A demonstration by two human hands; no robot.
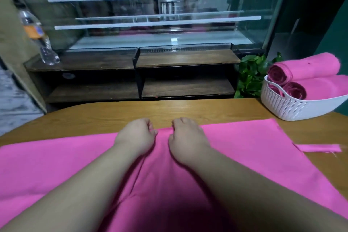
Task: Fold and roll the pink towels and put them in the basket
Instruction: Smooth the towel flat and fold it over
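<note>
A large pink towel lies spread flat across the wooden table. My left hand and my right hand sit side by side at the middle of its far edge, fingers curled and pinching the cloth there. A small fold of fabric rises between them. At the right stands a white perforated basket holding three rolled pink towels, one stacked on top of the others.
A narrow pink strip lies on the table right of the towel. Green leaves stand behind the basket. Beyond the table are dark wooden shelves, a glass display case and a plastic bottle.
</note>
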